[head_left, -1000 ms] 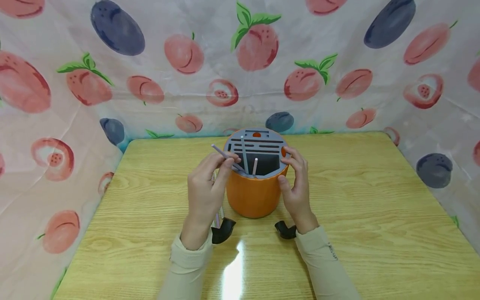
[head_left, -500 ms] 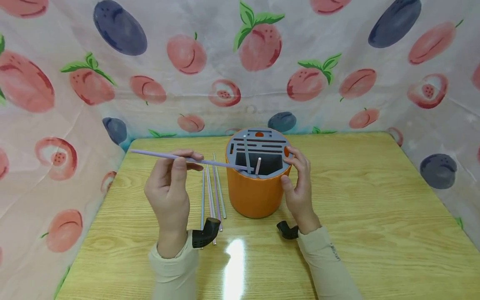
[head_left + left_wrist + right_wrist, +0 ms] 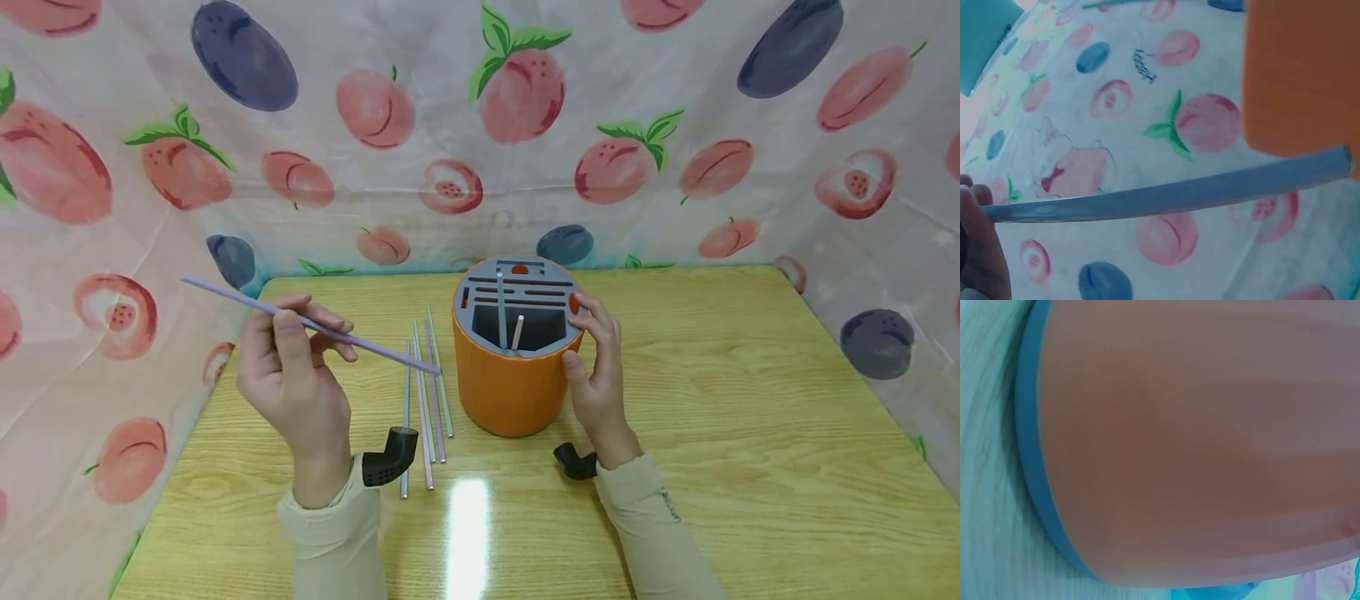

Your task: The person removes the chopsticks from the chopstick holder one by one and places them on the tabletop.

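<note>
A long lilac chopstick (image 3: 390,353) is pinched between the thumb and fingers of my left hand (image 3: 296,383), left of the orange utensil holder (image 3: 512,392). It slants down to the right, its lower end above the loose chopsticks and apart from the holder. My right hand (image 3: 600,379) grips the holder's right rim, thumb in front and fingers on the grey slotted lid (image 3: 483,283). A grey-blue chopstick (image 3: 502,304) and a pink chopstick (image 3: 518,330) stick out of the lid's large front opening. Only the holder's orange wall (image 3: 1179,456) and base fill most of the right wrist view.
Several pastel chopsticks (image 3: 422,400) lie roughly side by side on the wooden table (image 3: 750,417), just left of the holder. Behind the table hangs a fruit-print cloth (image 3: 300,92). A black wrist-camera piece (image 3: 390,457) juts from the left sleeve.
My left hand has drawn the lilac chopstick left and away from the holder's opening, uncovering the chopsticks on the table. My right hand stays on the holder.
</note>
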`<state>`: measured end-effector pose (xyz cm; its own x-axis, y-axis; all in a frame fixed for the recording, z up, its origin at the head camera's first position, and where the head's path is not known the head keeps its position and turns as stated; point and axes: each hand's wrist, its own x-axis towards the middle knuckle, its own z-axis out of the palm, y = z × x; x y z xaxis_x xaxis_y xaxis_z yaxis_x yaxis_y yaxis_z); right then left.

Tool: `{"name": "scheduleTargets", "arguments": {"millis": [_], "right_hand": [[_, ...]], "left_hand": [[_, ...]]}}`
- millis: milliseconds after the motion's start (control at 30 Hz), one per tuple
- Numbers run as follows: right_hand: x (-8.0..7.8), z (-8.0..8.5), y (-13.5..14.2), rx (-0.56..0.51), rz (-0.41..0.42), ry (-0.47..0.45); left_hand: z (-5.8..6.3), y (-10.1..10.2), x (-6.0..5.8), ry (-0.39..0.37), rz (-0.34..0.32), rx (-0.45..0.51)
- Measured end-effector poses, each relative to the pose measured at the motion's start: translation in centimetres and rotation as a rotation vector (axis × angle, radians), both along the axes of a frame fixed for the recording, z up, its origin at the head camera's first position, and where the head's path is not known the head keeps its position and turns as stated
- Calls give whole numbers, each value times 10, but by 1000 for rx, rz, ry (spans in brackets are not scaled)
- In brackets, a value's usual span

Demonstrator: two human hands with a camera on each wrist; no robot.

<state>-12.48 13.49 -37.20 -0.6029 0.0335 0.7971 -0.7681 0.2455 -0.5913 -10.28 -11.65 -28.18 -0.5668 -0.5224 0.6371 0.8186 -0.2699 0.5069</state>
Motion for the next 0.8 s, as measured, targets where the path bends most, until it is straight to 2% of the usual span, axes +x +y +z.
{"name": "scheduleTargets", "arguments": {"millis": [133,300,400,533,700,800], "right_hand": [[1,0,0,-3,0,3],[4,-1,-2,-1,-3,-13],[7,-2,-2,-1,-8,-20],[8,-1,-3,4,-8,-24],[8,-1,-4,7,-6,-21],[7,-1,-4,6,-5,-17]], "left_hand": [[-9,-3,-9,-112,1,-144],[-21,-1,-18,-329,4,-391],[-28,0,-23,-430,4,-504],[-36,-1,-27,-485,15,-600],[-45,-1,-33,-513,-7,-655],[-57,-3,-42,-528,-19,-701]]}}
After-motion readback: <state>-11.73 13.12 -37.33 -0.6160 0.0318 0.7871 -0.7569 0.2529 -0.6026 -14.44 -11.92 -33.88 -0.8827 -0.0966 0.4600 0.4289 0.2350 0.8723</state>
